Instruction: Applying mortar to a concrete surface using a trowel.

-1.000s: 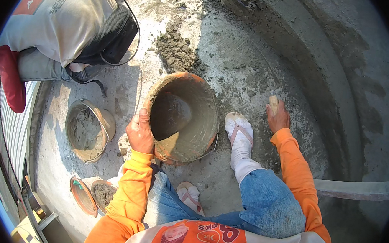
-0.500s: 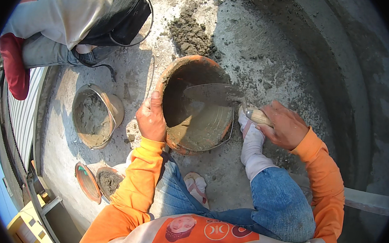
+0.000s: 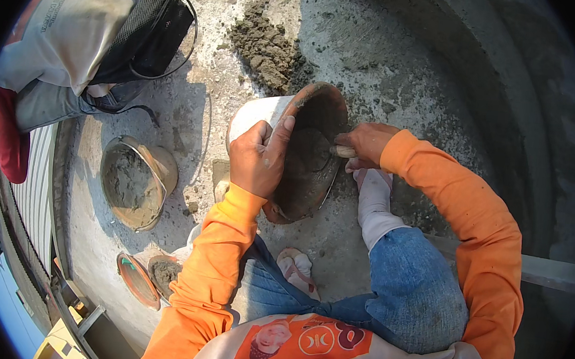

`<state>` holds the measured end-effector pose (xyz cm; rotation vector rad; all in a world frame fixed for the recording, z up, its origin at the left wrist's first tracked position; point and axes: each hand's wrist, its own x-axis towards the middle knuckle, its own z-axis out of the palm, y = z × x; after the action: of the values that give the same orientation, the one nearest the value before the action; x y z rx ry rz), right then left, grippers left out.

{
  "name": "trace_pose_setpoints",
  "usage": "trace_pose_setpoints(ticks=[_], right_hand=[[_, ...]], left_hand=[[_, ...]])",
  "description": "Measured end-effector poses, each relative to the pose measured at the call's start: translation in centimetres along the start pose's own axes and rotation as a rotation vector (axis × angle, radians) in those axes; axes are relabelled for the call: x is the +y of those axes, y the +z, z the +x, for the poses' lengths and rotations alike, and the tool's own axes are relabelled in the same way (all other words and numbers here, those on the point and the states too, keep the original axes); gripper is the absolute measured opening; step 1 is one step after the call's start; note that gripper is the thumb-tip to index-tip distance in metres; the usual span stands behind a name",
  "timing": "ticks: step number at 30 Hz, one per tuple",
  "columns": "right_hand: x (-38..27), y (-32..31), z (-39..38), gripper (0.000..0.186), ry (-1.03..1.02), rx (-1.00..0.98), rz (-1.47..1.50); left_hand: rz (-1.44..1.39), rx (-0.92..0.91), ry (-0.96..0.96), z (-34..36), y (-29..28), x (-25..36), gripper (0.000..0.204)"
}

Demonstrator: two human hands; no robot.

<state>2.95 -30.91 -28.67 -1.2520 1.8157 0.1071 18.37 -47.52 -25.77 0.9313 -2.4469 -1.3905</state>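
Note:
A mortar-smeared bucket (image 3: 255, 114) with an orange rim leans over to the right in front of me, its mouth facing right. My left hand (image 3: 260, 156) is closed on the bucket's left rim, thumb over the edge. In my right hand (image 3: 370, 144) I grip the wooden handle of a trowel (image 3: 343, 145). The trowel's blade is inside the bucket's mouth, dark and hard to make out against the mortar-coated inside. A thin wire bail hangs along the bucket's right side. Just below my right hand is my sock-covered foot (image 3: 373, 186).
Left of me stands a second bucket (image 3: 134, 184) of grey mortar; nearer are two small orange-rimmed containers (image 3: 139, 281). A heap of wet mortar (image 3: 265, 51) lies beyond the bucket. Another person (image 3: 84, 22) bends at upper left. A curved concrete wall (image 3: 541, 125) rises on the right.
The bucket has tipped from nearly upright over to the right, showing its pale outer wall. My left hand has moved right and up with the rim; my right hand has moved left with the trowel.

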Motion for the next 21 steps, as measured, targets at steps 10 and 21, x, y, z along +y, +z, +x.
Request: trace_pose_setpoints(ticks=[10, 21], right_hand=[[1.6, 10.3, -1.0, 0.051, -0.123, 0.394, 0.351], [5.2, 5.2, -11.4, 0.044, 0.295, 0.604, 0.306]], left_hand=[[-0.135, 0.086, -0.107, 0.6, -0.8, -1.2, 0.046], [-0.466, 0.178, -0.198, 1.5, -2.7, -2.8, 0.044]])
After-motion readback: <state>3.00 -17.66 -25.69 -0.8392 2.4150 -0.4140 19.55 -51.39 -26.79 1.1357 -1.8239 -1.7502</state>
